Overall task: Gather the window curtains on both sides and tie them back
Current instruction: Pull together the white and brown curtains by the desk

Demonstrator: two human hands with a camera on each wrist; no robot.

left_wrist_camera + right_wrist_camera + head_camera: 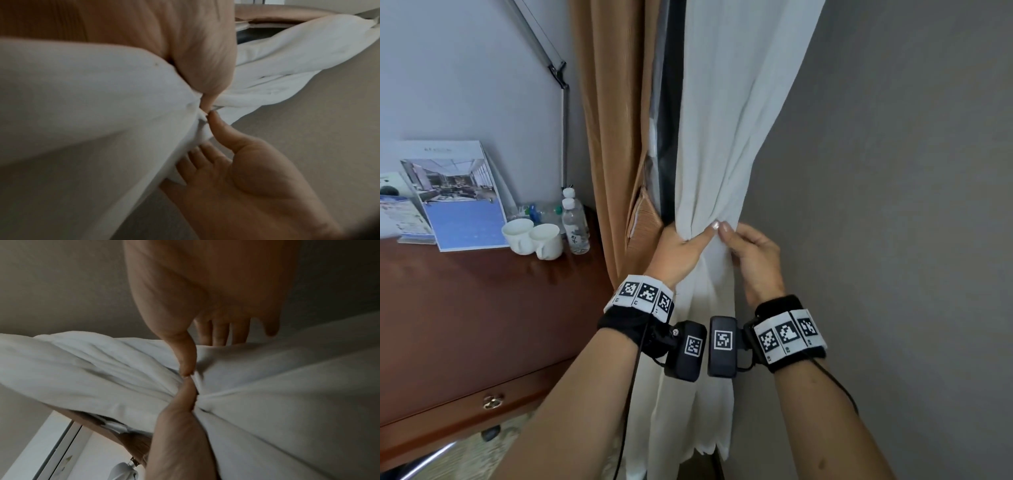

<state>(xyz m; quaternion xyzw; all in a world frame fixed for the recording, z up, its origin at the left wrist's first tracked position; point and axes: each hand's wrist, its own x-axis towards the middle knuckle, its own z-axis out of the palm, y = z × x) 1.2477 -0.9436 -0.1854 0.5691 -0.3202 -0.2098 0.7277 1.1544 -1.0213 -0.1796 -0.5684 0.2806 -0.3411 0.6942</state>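
Note:
A white curtain (722, 120) hangs gathered into a bunch beside the grey wall. My left hand (688, 240) grips the bunch from the left, thumb laid across its front and fingers hidden behind the cloth. My right hand (736, 240) holds the same bunch from the right, its thumb tip meeting the left thumb tip. In the right wrist view my right hand (195, 345) has its thumb on the front and its fingers behind the white curtain (287, 386); my left hand (180, 410) comes up from below. A brown curtain (613, 137) hangs to the left.
A dark window gap (667, 102) shows between the two curtains. At left stands a wooden desk (482, 308) with two white cups (530, 236), water bottles (575, 226) and brochures (462, 195). A grey wall (893, 205) fills the right side.

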